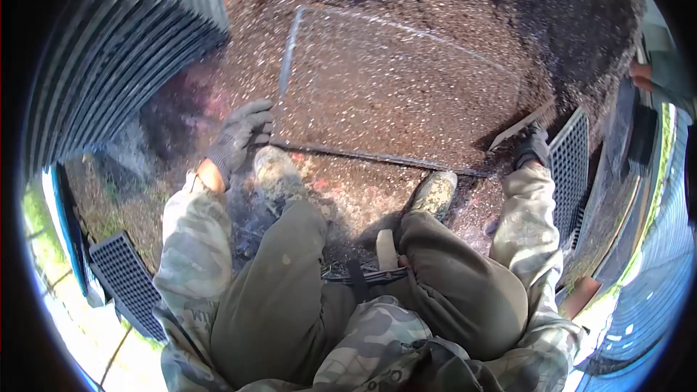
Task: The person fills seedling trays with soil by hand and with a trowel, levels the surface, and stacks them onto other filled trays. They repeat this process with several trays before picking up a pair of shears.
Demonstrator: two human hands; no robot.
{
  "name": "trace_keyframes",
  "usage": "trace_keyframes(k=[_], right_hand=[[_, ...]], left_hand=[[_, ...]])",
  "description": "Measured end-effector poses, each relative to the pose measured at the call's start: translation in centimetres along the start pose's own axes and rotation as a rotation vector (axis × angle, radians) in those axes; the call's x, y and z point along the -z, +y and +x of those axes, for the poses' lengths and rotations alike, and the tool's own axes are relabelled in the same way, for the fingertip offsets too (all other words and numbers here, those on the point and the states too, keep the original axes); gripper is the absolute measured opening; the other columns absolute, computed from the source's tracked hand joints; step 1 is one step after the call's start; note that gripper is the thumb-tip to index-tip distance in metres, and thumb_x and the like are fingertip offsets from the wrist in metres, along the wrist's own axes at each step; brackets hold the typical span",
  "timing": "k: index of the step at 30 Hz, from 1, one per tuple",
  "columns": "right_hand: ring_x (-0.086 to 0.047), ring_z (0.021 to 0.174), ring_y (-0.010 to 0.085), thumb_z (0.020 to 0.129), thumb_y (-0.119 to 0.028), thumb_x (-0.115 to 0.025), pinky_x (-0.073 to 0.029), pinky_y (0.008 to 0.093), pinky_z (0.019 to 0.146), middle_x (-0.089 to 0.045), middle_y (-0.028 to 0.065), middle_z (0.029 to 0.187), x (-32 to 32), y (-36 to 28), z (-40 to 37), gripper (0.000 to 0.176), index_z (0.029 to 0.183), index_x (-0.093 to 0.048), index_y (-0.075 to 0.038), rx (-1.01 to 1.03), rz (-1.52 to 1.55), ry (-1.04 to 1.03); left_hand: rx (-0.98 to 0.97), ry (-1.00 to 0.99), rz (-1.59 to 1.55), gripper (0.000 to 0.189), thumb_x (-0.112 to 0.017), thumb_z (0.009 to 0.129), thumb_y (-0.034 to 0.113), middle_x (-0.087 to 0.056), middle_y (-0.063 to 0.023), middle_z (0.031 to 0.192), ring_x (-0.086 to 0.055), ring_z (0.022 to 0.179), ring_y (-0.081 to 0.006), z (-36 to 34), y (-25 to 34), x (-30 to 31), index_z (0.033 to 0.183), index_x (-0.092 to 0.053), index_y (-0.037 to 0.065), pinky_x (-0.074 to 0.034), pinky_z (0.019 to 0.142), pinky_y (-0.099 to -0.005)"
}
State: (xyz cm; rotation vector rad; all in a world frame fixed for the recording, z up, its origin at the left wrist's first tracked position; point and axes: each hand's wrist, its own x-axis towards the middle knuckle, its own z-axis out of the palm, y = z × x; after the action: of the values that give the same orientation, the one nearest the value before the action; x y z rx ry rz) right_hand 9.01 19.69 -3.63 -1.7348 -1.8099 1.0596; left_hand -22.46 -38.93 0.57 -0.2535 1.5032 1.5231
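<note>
A seedling tray (290,51) filled and covered with brown soil mix lies flat in front of my boots, only its rim showing on some sides. My left hand (243,134), in a grey glove, is at the tray's near left corner with its fingers stretched apart. In my gloved right hand (534,147) is a thin flat wooden slat (519,125), gripped at the tray's right side. The slat slants over the soil near the tray's right edge.
A tall stack of dark trays (131,65) stands at the left. Cell trays lean at the right (570,156) and lie at the lower left (127,283). A heap of soil mix (573,22) rises behind. Another person's hand (642,76) shows at the far right.
</note>
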Motion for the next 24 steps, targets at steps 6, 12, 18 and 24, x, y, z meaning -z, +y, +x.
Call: trace_keyframes(k=[6, 12, 18, 24], right_hand=[[-0.046, 0.056, 0.0078, 0.088, -0.026, -0.064, -0.037, 0.022, 0.047, -0.05, -0.0016, 0.068, -11.0, -17.0, -23.1, 0.017, 0.088, -0.058, -0.01, -0.087, 0.341, -0.809], [-0.05, 0.049, 0.0104, 0.085, -0.016, -0.067, -0.039, 0.0248, 0.042, -0.055, 0.0029, 0.07, -23.0, -17.1, -37.6, 0.021, 0.096, -0.053, -0.004, -0.423, 0.395, -1.517], [-0.049, 0.049, 0.0097, 0.088, -0.016, -0.066, -0.038, 0.0246, 0.041, -0.052, 0.0015, 0.067, -20.1, -15.3, -28.9, 0.018, 0.081, -0.05, -0.008, -0.379, 0.478, -1.159], [-0.046, 0.05, 0.0099, 0.092, -0.017, -0.06, -0.036, 0.0247, 0.043, -0.05, 0.0009, 0.067, -8.7, -10.3, -17.6, 0.013, 0.085, -0.052, -0.01, -0.246, 0.583, -0.67]], left_hand=[[-0.016, -0.034, 0.0, 0.039, -0.045, 0.094, 0.011, -0.061, -0.0102, 0.112, -0.062, 0.094, -0.0164, -2.1, -0.1, 0.5, 0.13, -0.047, -0.004, -0.052, 0.084, -0.0268], [-0.264, -0.147, 0.43, 0.038, -0.044, 0.094, 0.01, -0.059, -0.0165, 0.118, -0.061, 0.099, -0.0208, -3.3, 0.2, 0.7, 0.13, -0.046, -0.003, -0.053, 0.085, -0.0278], [0.094, 0.04, -0.134, 0.039, -0.047, 0.094, 0.009, -0.062, -0.0113, 0.111, -0.06, 0.089, -0.014, -1.9, -0.2, -0.7, 0.13, -0.045, -0.004, -0.051, 0.077, -0.0233], [-0.103, -0.058, 0.351, 0.037, -0.057, 0.089, 0.015, -0.06, -0.0035, 0.094, -0.053, 0.078, -0.0081, -1.6, 0.0, -2.2, 0.122, -0.055, -0.001, -0.044, 0.07, -0.0203]])
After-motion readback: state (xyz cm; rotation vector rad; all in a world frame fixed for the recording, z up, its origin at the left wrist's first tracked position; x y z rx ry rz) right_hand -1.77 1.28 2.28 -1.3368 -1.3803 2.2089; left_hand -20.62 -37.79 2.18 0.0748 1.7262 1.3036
